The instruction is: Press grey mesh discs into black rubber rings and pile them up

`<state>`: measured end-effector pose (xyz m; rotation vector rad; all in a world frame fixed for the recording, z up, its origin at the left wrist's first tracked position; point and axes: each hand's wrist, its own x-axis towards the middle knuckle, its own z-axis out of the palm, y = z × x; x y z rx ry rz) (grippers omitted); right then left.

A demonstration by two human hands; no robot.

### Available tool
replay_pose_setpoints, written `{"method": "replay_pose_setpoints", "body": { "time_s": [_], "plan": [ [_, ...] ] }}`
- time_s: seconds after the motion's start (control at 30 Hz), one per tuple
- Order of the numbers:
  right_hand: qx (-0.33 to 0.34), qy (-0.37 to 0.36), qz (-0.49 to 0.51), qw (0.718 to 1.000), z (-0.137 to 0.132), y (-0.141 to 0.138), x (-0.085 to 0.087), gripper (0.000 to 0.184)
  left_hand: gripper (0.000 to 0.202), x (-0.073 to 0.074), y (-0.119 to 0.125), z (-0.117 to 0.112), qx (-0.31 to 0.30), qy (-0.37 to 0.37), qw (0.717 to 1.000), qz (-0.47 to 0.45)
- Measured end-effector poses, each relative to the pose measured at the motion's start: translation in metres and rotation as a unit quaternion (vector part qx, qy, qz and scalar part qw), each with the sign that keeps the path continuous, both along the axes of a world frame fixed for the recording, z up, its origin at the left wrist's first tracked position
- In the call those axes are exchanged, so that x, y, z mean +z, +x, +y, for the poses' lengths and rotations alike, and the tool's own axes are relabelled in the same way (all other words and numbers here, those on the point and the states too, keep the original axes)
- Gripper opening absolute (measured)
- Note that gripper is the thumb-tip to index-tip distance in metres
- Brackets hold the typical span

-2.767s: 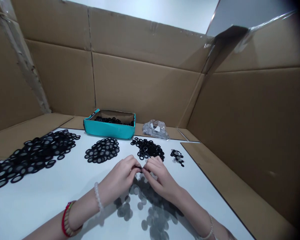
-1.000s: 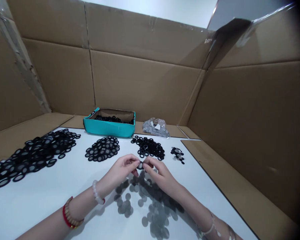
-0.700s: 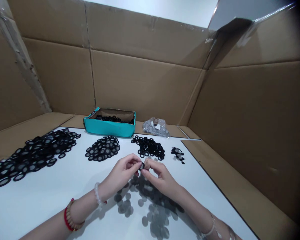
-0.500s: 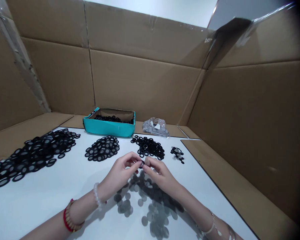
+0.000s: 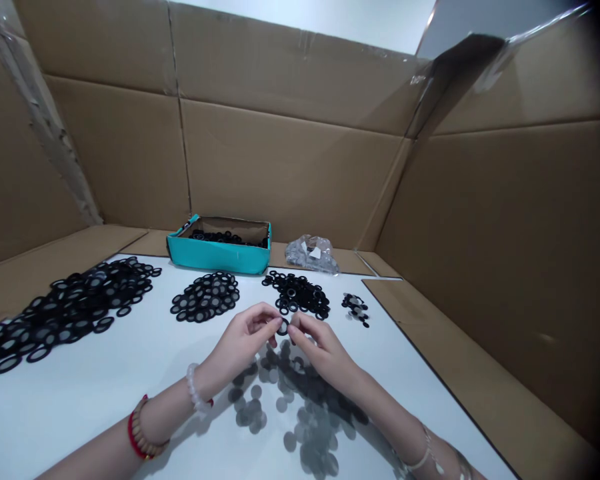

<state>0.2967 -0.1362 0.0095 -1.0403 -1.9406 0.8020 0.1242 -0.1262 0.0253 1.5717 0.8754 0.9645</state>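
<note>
As the black ring [image 5: 283, 327] turns more face-on, seemingly easier to inspect, left hand [image 5: 246, 335] and right hand [image 5: 326, 349] pinch its edges.

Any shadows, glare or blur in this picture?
In the head view, shadow darkens some grey discs; shiny tape glares at upper right; the far right edge fades to black; the small ring between left hand and right hand looks soft.
</note>
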Motion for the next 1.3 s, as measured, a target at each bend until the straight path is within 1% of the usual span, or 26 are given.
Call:
{"method": "replay_pose_setpoints", "body": {
  "time_s": [0.17,0.37,0.43,0.63,0.77,0.93,1.07,1.3],
  "plan": [
    [0.038,-0.012,0.003,0.999,0.0,0.0004,-0.0015,0.03,0.017,0.0012,0.0004,-0.0005,-0.037,0.001,0.999,-0.003],
    [0.002,0.004,0.007,1.0,0.002,0.0018,-0.0042,0.031,0.018,-0.0013,0.002,-0.0016,-0.048,0.003,0.999,-0.001],
    [-0.001,0.01,0.003,1.0,0.0018,0.0013,-0.0038,0.03,0.018,-0.0006,0.002,-0.0019,-0.043,0.003,0.999,0.002],
    [-0.019,0.029,0.006,0.999,-0.0003,-0.001,-0.0002,0.016,0.02,0.0011,0.001,-0.0002,-0.007,0.0,1.0,0.03],
    [-0.023,0.034,-0.007,0.999,0.0003,-0.0009,-0.0004,0.019,0.023,-0.0013,0.0005,0.0011,-0.019,0.014,0.999,0.047],
    [-0.009,0.02,-0.015,1.0,0.0018,0.0,-0.0026,0.022,0.021,-0.0028,-0.0005,-0.0001,-0.002,0.057,0.996,0.073],
    [-0.007,0.015,-0.008,1.0,0.0021,0.0005,-0.0032,0.025,0.019,-0.0017,0.0003,-0.0013,0.005,0.049,0.996,0.072],
    [-0.016,0.033,-0.003,0.999,0.001,0.0002,-0.0012,0.023,0.019,-0.0026,0.001,-0.0002,0.002,0.047,0.997,0.054]
  ]
}}
